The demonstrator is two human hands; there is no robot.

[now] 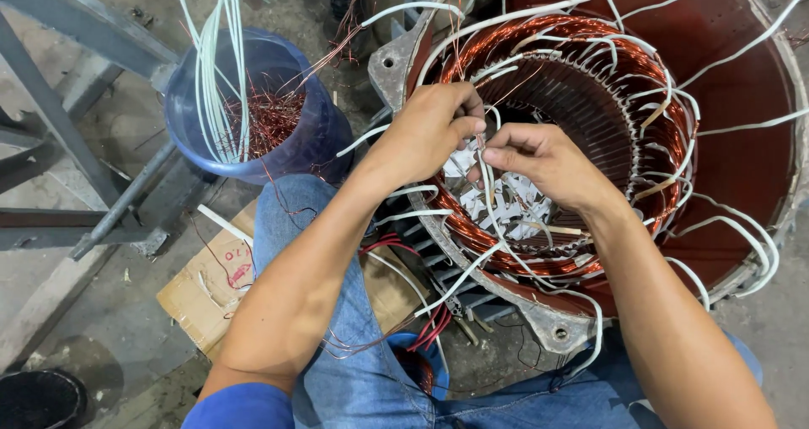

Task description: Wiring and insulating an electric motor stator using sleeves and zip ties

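Hands, left hand [430, 130] and right hand [539, 161], seemingly pinch white sleeving [482, 155] above brown cardboard box [211, 290].

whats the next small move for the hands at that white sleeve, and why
Probably slide the white sleeve further down its wire. Both hands, left hand and right hand, pinch it above the copper winding, and its lower end appears not yet seated among the other sleeves.

**Soft, even light, mostly sharp**

Pretty flat daylight-ish lighting, no harsh glare. Shadows are soft, darkest under the frame [76, 142] at left. Copper coils [581, 58] catch a mild sheen. Center looks crisp; edges bend a bit from the wide lens.
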